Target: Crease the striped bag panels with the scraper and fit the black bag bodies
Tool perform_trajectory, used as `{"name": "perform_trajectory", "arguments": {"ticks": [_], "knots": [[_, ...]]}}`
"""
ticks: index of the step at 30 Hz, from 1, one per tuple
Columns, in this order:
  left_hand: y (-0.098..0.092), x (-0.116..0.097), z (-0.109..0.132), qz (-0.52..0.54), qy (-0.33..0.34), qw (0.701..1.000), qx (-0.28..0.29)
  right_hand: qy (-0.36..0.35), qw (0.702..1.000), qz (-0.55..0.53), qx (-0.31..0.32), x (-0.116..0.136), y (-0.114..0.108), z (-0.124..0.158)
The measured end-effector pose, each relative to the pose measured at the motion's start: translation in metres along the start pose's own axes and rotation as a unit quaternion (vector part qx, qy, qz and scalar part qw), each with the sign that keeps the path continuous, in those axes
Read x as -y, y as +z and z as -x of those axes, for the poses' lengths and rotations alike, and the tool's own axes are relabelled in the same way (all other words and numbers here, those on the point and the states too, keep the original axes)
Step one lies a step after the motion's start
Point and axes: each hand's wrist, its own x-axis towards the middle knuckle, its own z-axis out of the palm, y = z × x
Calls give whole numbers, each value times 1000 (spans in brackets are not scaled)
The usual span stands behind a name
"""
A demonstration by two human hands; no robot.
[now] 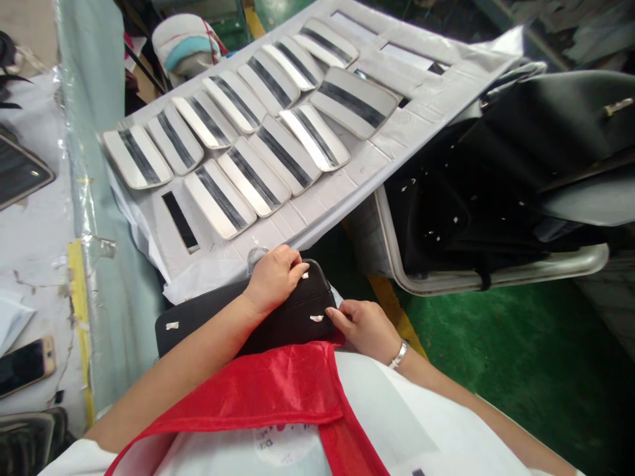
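A black leather-like panel with rounded corners and a stitched seam lies across my lap, against the red apron edge. Small white tags stick out of it, one near its left end and two at its right end. My left hand reaches over the panel with curled fingers, thumb and fingertips pinched on its upper right edge beside one tag. Lower down, my right hand grips the panel's right edge between thumb and bent fingers, close to the other tag. The panel's lower edge is hidden behind the apron.
Ahead is a slanting, plastic-covered board carrying several pale plates with dark stripes. To the right, a bin holds black pieces with white tags. A phone lies on the left table, and a cap sits behind the board.
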Motion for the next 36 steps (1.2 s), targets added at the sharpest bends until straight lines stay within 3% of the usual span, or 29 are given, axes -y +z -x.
{"name": "perform_trajectory", "arguments": {"ticks": [3,5,9,13,22,36], "knots": [[0,0,0,-37,16,999,-7,16,1000,-20,0,-1,0,5],[0,1,1,-44,35,998,-21,33,995,-95,27,-4,4,11],[1,3,4,-25,53,998,-17,88,955,-278,62,-10,16,22],[1,3,5,-16,59,998,-11,122,926,-355,40,-8,24,26],[-1,5,4,14,53,998,-12,139,923,-357,41,-6,27,22],[-4,13,-9,51,64,996,33,114,949,-291,40,-14,27,13]]}}
